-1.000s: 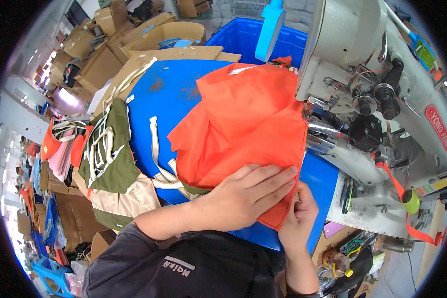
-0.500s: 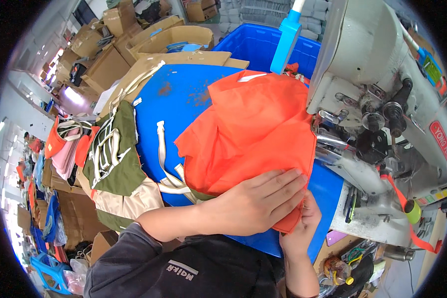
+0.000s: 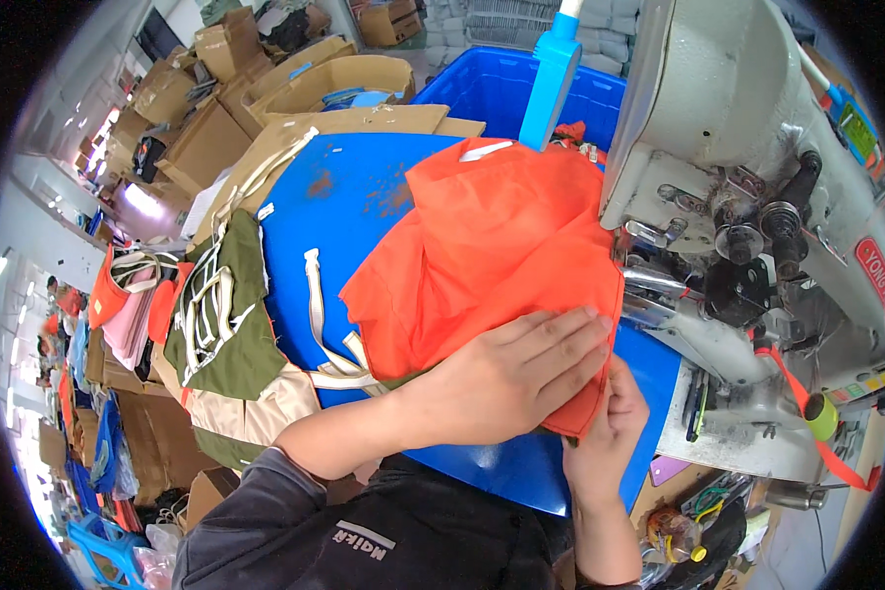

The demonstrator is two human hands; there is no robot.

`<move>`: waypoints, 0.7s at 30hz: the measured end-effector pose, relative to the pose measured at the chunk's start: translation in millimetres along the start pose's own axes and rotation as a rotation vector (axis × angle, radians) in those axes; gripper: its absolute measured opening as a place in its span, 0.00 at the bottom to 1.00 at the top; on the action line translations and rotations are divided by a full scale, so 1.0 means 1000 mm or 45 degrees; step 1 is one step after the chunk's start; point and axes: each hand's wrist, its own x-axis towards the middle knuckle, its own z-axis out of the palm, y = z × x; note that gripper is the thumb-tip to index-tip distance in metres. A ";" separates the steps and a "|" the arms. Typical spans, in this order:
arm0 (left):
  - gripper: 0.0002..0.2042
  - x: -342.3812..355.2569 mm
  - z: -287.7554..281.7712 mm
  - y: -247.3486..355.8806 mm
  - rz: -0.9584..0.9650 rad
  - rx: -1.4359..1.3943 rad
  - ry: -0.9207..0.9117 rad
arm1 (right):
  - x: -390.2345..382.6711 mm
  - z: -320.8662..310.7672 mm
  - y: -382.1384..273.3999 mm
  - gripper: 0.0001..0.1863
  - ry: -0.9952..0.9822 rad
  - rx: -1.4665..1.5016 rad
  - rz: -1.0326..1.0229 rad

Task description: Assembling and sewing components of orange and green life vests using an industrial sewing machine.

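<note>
A large orange fabric piece (image 3: 482, 246) lies over the blue table top, its right edge running up to the metal parts of a sewing machine (image 3: 728, 226). Flat on its near right part rests my left hand (image 3: 536, 369), fingers stretched out close together. At the near corner, my right hand (image 3: 615, 418) pinches the cloth's edge between thumb and bent fingers, partly hidden beneath the cloth. A sliver of green cloth shows under the near edge by my left wrist. Cream straps (image 3: 317, 305) with a white end piece stick out to the left.
Olive-green and cream pieces with straps (image 3: 228, 315) hang over the table's (image 3: 305, 206) left side. Behind it stands a blue crate (image 3: 477, 84), with a light-blue holder (image 3: 549, 93) hanging before it. Scissors and a bottle (image 3: 674, 536) lie at the lower right. Cardboard boxes (image 3: 206, 128) fill the back left.
The fabric's near corner has shifted slightly away from me and to the right, along with my right hand. My left hand stays flat on the cloth, only slightly farther forward.
</note>
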 end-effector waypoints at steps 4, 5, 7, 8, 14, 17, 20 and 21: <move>0.24 0.003 0.004 -0.007 -0.006 -0.047 0.029 | 0.004 -0.003 0.002 0.13 0.016 -0.094 0.035; 0.24 0.004 0.005 -0.008 -0.007 -0.046 0.037 | 0.005 -0.003 0.003 0.13 0.031 -0.077 0.047; 0.24 0.006 0.006 -0.008 -0.013 -0.047 0.041 | 0.007 -0.001 -0.002 0.13 0.014 -0.091 0.030; 0.24 0.007 0.006 -0.008 -0.017 -0.035 0.043 | 0.008 -0.001 -0.003 0.13 -0.003 -0.107 0.010; 0.25 0.012 0.005 -0.013 -0.018 -0.050 0.063 | 0.014 0.000 -0.005 0.13 -0.010 -0.013 0.084; 0.25 0.016 0.008 -0.018 -0.019 -0.038 0.077 | 0.019 -0.002 -0.003 0.13 -0.001 -0.056 0.071; 0.25 0.017 0.010 -0.023 -0.025 -0.044 0.084 | 0.025 -0.002 -0.004 0.13 0.016 -0.220 0.045; 0.25 0.019 0.010 -0.024 -0.016 -0.032 0.087 | 0.026 -0.001 -0.001 0.13 0.019 -0.220 0.042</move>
